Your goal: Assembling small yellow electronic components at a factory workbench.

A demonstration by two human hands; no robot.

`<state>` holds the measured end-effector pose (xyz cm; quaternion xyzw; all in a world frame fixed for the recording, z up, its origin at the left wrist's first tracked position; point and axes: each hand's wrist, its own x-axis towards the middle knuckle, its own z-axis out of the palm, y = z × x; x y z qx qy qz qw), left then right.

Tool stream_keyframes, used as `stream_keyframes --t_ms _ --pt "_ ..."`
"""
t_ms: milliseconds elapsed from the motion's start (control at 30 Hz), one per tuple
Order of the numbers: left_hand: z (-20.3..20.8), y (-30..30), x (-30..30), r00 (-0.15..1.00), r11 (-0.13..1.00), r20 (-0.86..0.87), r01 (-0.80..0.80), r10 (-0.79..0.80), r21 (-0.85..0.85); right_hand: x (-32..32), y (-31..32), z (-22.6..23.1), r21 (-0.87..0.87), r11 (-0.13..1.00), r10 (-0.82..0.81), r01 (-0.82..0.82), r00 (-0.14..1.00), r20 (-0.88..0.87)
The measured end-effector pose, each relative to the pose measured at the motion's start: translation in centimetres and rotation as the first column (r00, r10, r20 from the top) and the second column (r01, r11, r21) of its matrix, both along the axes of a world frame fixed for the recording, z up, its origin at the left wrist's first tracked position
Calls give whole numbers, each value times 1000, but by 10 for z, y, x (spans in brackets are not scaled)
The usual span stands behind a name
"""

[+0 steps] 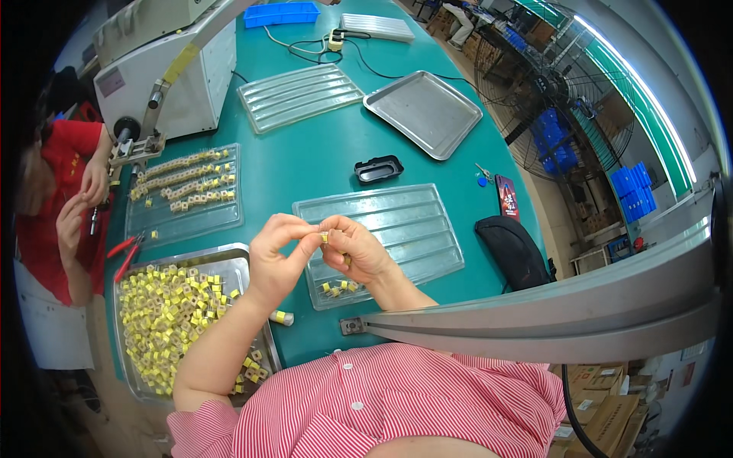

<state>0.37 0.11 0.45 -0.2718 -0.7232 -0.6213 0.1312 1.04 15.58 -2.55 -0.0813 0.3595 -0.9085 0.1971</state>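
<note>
Yellow-taped component (324, 237) is held up over the ribbed clear tray (408, 229), pinched by fingertips of both the left hand (276, 252) and the right hand (365, 253); the right's curled fingers seem to hold another. The step looks like fine handling of one part, and the next move calls for a light, steady pinch. Similar parts (340, 288) lie below, more in a metal tray (237, 264) leftward.
</note>
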Motion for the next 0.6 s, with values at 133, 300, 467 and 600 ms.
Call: stream_keyframes --t_ms 133,300,467,600 --pt "-6 5 2 937 969 315 81 -154 232 -2 1 -5 -22 999 25 -25 999 -25" --pt "-8 10 9 894 919 364 117 -263 376 1 -3 -1 -88 996 -17 14 999 -37" --pt "-8 12 10 914 929 329 112 -235 352 -1 -3 -3 -117 993 -21 16 999 -46" --pt "-8 14 11 933 936 289 113 -216 334 -1 -1 -3 -127 992 -4 -6 997 -73"
